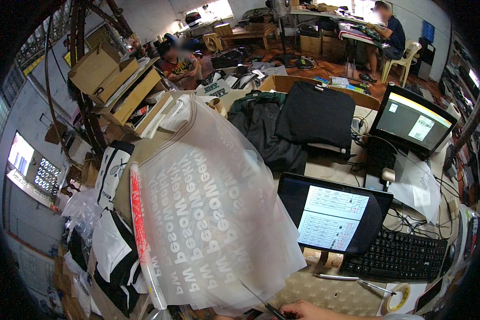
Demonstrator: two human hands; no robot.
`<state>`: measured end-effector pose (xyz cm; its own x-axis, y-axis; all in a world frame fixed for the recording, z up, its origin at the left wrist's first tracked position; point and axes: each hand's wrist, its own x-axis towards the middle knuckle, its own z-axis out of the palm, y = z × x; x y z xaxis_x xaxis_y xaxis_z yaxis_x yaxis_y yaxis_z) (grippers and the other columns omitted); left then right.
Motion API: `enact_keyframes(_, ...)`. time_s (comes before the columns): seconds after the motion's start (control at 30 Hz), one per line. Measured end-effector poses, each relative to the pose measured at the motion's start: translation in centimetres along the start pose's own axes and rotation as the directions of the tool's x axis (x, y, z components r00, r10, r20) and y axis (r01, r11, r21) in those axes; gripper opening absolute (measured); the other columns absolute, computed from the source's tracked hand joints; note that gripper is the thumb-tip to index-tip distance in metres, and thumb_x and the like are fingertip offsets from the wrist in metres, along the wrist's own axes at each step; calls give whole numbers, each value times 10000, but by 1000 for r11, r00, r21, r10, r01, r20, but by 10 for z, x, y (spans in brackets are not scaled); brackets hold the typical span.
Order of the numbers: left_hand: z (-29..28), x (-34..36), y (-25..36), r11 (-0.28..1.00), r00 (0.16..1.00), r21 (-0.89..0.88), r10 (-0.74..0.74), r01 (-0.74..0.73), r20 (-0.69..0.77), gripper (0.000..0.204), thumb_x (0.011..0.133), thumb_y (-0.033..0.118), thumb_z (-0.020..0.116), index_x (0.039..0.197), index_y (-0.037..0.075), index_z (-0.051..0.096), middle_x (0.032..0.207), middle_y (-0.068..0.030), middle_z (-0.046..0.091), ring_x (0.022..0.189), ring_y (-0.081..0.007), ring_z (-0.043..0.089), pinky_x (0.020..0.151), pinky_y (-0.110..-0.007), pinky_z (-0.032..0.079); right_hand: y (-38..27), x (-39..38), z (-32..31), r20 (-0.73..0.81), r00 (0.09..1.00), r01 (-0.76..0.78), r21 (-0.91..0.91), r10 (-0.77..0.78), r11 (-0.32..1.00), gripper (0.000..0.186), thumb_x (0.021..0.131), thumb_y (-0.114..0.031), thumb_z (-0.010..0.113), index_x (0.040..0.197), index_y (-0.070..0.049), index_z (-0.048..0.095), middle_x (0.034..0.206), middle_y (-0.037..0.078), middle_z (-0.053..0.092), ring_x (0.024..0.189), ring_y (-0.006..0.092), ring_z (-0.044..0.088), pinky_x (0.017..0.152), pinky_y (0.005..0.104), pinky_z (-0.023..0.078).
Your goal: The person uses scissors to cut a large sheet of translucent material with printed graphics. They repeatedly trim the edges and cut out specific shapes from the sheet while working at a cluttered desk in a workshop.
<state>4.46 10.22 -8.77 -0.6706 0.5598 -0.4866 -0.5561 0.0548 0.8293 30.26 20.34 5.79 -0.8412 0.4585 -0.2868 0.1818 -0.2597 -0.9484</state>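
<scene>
A large translucent film sheet (208,213) printed with rows of white mirrored lettering spreads over the middle of the table. Along its left side lies a film strip with a red print (138,213). My right hand (304,309), partly cut off by the lower edge, is closed around the dark handles of a pair of scissors (258,298). One long thin blade lies against the sheet's lower edge. A sliver of what looks like my left hand (225,317) shows at the bottom, under the sheet's near edge; its fingers are hidden.
Right of the sheet stand a tablet-like screen (330,218), a black keyboard (394,255), a monitor (415,121) and a tape roll (397,297). Dark folded garments (317,114) lie behind. Open cardboard boxes (104,74) are stacked far left. Two people sit farther back.
</scene>
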Motion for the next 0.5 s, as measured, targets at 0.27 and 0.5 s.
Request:
enact_keyframes(0.27,3,5,1,1000,1000,8,-8,8,0,481,780,197,578,1211,109,383,1077,-96,493,908,-230,487,761,-362,423,-3,1,-1,6,1000,-2,-2,2,1000,198,797,-201,590,806,-9,540,598,89,495,562,132,426,512,301,363)
enact_keyframes(0.5,2,5,1,1000,1000,7,-9,9,-2,485,779,197,578,1214,110,379,1082,-97,490,915,-231,484,767,-364,421,-2,0,0,-1,1000,5,10,-5,1000,201,796,-203,598,809,-10,543,596,87,497,558,130,425,507,301,362)
